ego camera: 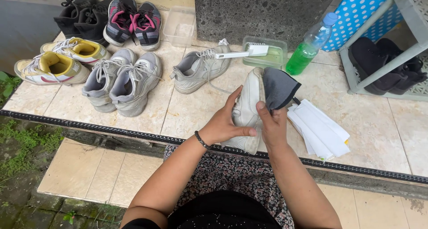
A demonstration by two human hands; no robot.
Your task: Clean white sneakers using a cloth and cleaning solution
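My left hand (225,122) grips a white sneaker (248,108) by its side, holding it above the tiled ledge. My right hand (273,122) holds a grey cloth (278,88) against the sneaker's upper edge. A black bracelet sits on my left wrist. The shoe's lower part is partly hidden behind my hands.
A single grey sneaker (200,68), a grey pair (120,79), a yellow-and-white pair (58,59), a pink-and-grey pair (133,22) and a black pair (82,15) lie on the tiles. A white brush (243,53) rests on a green tray (272,55). Green bottle (307,48), white papers (318,126), shoe rack (388,64).
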